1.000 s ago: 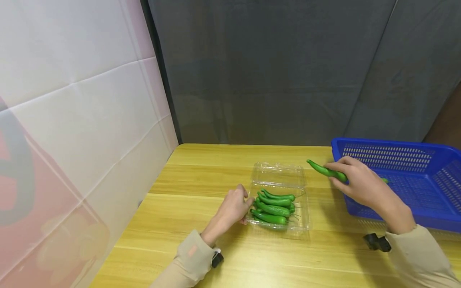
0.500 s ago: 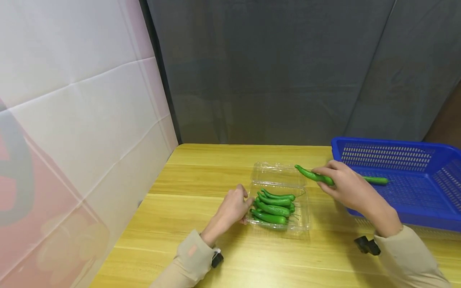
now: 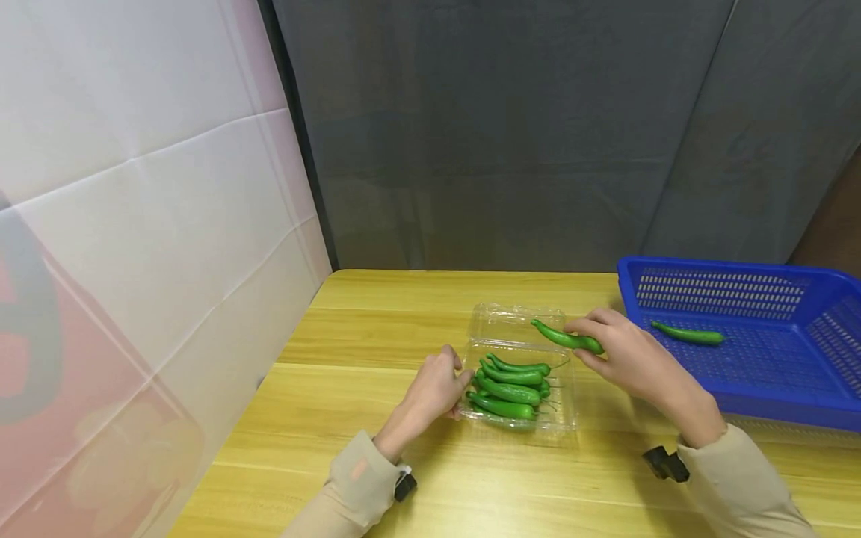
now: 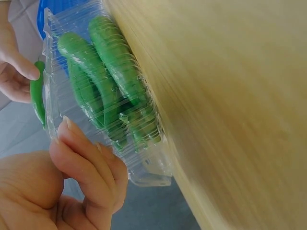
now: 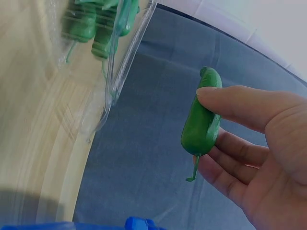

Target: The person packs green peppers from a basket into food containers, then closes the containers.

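My right hand (image 3: 632, 355) pinches a green chili pepper (image 3: 565, 338) between thumb and fingers, above the right back part of a clear plastic clamshell container (image 3: 568, 407). In the right wrist view, the thin stem (image 5: 195, 170) of this held pepper hangs downward. Several green chili peppers (image 3: 511, 392) lie side by side in the container's base, their stems toward the right. Its transparent lid (image 3: 518, 325) is folded back, away from me. At the left edge of the base, my left hand (image 3: 433, 385) grips the rim with curled fingers, seen close against the wall in the left wrist view.
A blue plastic basket (image 3: 747, 407) with slotted walls stands at the right of the wooden table (image 3: 383, 321). One green chili pepper (image 3: 693, 335) lies inside it. A grey curtain (image 3: 504, 149) hangs behind the table, and a white cloth panel (image 3: 168, 187) is on the left.
My right hand has moved left with the chili pepper, from the basket's near left rim to over the container. The pepper in the basket has come into full view. My left hand has stayed put.
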{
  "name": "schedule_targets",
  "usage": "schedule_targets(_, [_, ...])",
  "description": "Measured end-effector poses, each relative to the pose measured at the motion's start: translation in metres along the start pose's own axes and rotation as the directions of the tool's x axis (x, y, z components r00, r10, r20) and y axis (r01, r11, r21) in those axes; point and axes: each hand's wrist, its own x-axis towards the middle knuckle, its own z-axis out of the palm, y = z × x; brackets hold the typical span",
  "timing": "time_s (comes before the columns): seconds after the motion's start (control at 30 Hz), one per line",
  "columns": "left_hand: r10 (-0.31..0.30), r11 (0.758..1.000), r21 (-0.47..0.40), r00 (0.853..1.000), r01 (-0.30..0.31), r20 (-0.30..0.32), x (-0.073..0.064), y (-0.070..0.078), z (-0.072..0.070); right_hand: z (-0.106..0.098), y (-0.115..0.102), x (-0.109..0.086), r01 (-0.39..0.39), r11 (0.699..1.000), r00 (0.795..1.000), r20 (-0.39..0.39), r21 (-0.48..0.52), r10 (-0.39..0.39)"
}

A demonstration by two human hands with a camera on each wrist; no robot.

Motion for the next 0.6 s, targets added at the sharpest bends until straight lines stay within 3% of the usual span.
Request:
schedule_targets(0.27, [0.000, 1.000, -0.006, 1.000, 0.000, 0.001, 0.000, 0.000, 0.000, 0.007, -0.006, 0.001, -0.036, 0.999, 0.999, 0.018, 0.012, 0.036])
schedule_targets(0.6, [-0.005, 1.000, -0.018, 1.000, 0.006, 0.006, 0.000, 0.000, 0.000, 0.017, -0.008, 0.004, 0.002, 1.000, 1.000, 0.024, 0.026, -0.003])
